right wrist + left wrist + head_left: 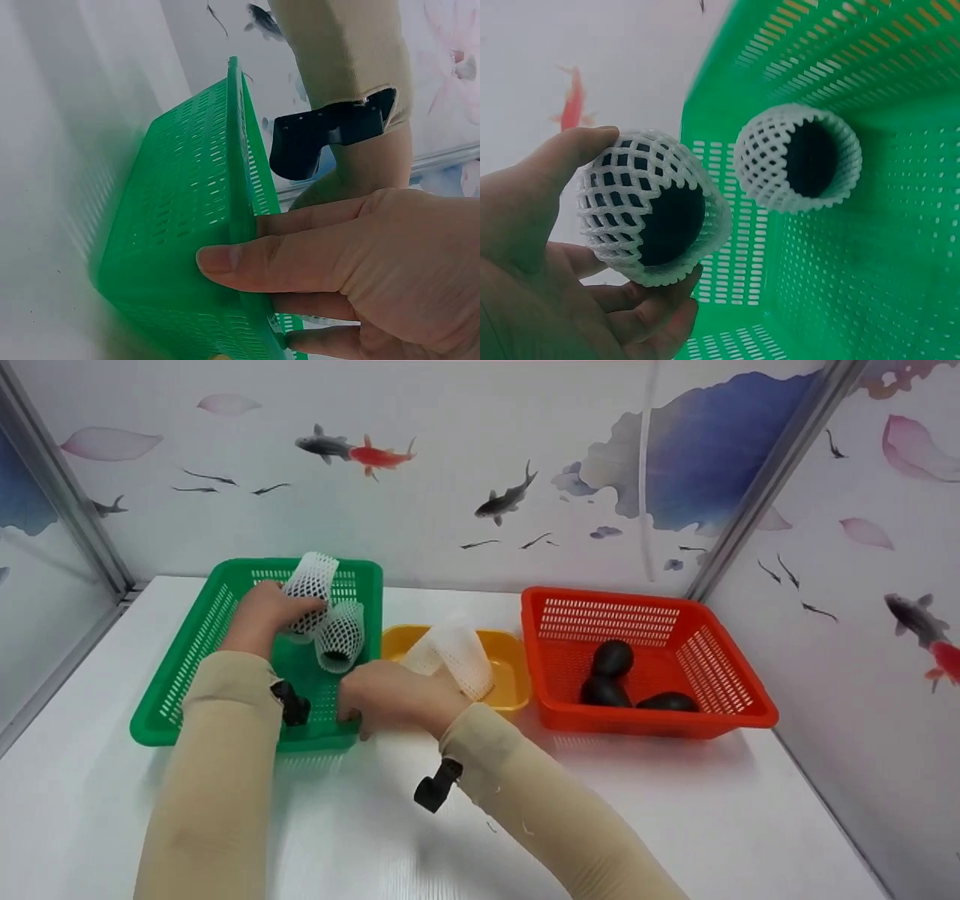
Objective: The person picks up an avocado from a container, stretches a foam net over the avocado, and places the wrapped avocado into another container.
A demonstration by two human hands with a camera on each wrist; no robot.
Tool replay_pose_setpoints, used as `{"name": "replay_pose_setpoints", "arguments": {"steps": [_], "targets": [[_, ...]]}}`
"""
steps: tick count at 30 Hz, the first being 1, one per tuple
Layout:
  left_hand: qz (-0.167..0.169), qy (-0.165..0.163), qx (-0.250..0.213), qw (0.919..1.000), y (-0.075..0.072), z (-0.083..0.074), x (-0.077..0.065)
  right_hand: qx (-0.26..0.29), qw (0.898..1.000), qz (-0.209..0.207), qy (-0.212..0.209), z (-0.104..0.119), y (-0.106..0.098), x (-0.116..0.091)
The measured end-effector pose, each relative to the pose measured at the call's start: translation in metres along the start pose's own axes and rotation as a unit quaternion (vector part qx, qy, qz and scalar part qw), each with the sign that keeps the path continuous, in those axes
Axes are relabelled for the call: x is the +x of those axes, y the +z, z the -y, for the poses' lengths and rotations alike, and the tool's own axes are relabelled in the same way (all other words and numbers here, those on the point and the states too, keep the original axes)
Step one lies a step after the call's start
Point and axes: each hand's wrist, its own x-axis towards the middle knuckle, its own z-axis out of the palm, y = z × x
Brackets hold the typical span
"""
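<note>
From my remote feed, the left hand (262,619) curls round a netted dark fruit (656,206) at the far part of the green basket (262,563). I see another netted fruit (341,634) just right of it, inside. The right hand (397,694) pinches the basket's near right rim; the red basket (652,726) stands farther right, holding bare dark fruits (613,660).

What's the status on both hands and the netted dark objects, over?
Left hand holds one netted dark object at the green basket. Right hand grips the basket's rim. Second netted object sits inside; nothing visibly blocking.
</note>
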Motion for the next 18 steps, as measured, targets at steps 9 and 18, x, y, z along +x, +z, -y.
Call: {"name": "replay_pose_setpoints", "arguments": {"steps": [9, 18], "targets": [[-0.020, -0.022, 0.091, 0.9954, -0.006, 0.021, 0.011, 0.018, 1.000, 0.000, 0.000, 0.006, -0.002, 0.001], [0.003, -0.071, 0.126, 0.9895, -0.006, 0.038, 0.020, 0.020, 1.000, 0.000, 0.013, 0.003, -0.001, 0.001]]}}
